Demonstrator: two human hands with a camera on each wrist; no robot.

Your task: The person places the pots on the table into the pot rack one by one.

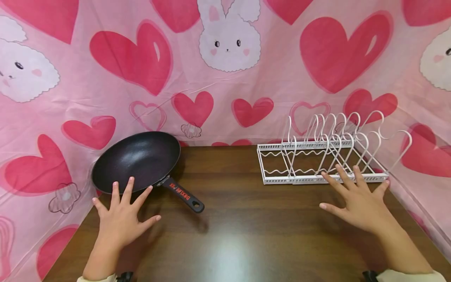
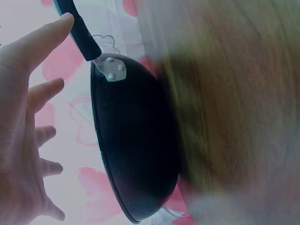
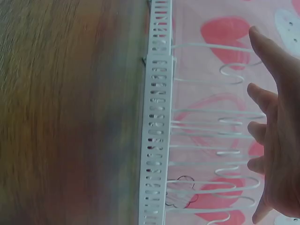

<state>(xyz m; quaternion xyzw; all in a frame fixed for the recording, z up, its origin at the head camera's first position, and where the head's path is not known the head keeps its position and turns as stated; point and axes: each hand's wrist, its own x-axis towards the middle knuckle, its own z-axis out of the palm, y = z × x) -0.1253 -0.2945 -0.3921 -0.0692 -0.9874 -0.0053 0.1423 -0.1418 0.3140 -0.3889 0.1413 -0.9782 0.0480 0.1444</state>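
Note:
A black frying pan (image 1: 137,160) stands at the back left of the table, its handle (image 1: 183,195) with red lettering pointing front right. My left hand (image 1: 121,221) is spread in front of the pan, fingers apart and holding nothing; in the left wrist view the pan's dark outer side (image 2: 133,140) and riveted handle joint show beyond the fingers. At the back right stands a white wire rack (image 1: 322,179) with several upright looped dividers. Before it my right hand (image 1: 363,205) is spread with nothing in it, its fingertips overlapping the rack's front rail in the head view.
The brown wooden table (image 1: 239,219) spreads between and in front of the pan and rack. A pink cloth (image 1: 225,86) with red hearts and white rabbits hangs behind the table and along both sides.

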